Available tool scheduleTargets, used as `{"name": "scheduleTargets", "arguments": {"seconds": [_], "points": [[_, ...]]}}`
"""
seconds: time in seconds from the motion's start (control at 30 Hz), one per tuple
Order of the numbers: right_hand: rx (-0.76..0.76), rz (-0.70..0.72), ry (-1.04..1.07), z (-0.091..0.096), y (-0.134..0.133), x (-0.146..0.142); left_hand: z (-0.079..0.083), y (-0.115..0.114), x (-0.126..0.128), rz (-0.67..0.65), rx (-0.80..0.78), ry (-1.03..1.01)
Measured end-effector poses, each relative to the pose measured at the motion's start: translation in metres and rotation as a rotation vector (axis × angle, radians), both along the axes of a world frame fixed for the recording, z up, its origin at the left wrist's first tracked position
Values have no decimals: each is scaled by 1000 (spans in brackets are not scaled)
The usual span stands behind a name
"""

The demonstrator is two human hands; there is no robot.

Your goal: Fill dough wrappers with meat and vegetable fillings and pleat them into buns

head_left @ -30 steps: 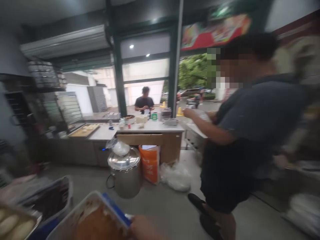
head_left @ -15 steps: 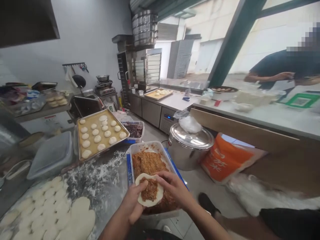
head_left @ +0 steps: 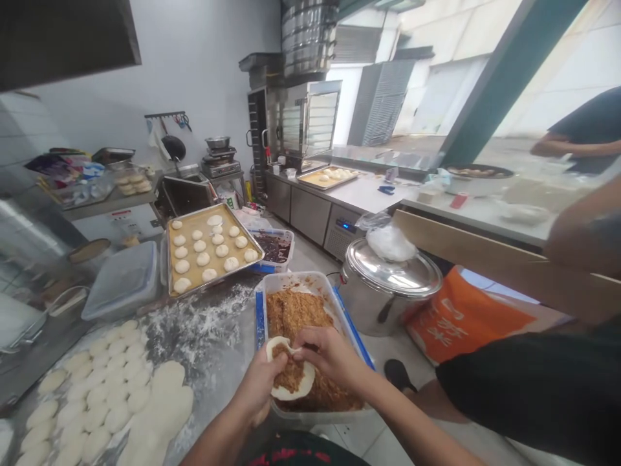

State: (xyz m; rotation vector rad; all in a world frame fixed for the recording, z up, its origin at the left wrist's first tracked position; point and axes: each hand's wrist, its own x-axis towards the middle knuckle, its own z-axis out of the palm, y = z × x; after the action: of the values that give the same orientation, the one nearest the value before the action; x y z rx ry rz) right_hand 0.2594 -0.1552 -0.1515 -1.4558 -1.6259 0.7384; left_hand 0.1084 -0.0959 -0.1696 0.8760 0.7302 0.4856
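A round dough wrapper with a brown filling heaped in its middle rests in my left hand, whose thumb presses on the filling. My right hand pinches the wrapper's upper edge between thumb and fingers, drawing up a small fold. Both hands are over a plastic tub of the same reddish-brown filling. On the floured table to the left lie several small dough rounds and overlapping flattened wrappers.
A baking tray of shaped buns stands beyond the table, beside a tub of dark filling. A lidded steel pot and an orange sack are on the right. Another person's leg is close at right; someone stands behind the counter.
My right hand has closed into a pinch on the wrapper's edge, raising it. The view has swung left, and a nearby person has come further in at the right.
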Motion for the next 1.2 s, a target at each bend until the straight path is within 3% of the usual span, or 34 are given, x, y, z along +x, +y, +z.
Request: {"name": "scheduleTargets", "arguments": {"seconds": [0.17,0.27,0.43,0.6,0.67,0.73,0.8,0.87,1.0,1.1,1.2], "points": [[-25,-72,85,-4,6,2,1,5,3,-74,196,82],[-71,-35,60,-7,10,4,2,8,3,-90,227,120],[11,33,-86,0,12,5,-5,15,5,-58,274,114],[-86,41,-5,2,22,5,-9,23,10,-137,424,152],[-97,58,-3,-1,27,8,-4,26,10,-145,383,217],[-59,17,41,-6,31,10,5,29,8,-183,190,211],[-21,-75,160,-11,33,12,11,29,6,-205,-21,78],[-4,-137,241,-15,34,12,12,28,6,-151,-101,-83],[65,-126,-5,-15,30,8,-4,24,10,31,5,-54],[85,-27,-201,-11,28,5,-15,24,13,-7,130,52],[24,-34,-145,-9,30,7,-16,26,14,-86,223,86]]}}
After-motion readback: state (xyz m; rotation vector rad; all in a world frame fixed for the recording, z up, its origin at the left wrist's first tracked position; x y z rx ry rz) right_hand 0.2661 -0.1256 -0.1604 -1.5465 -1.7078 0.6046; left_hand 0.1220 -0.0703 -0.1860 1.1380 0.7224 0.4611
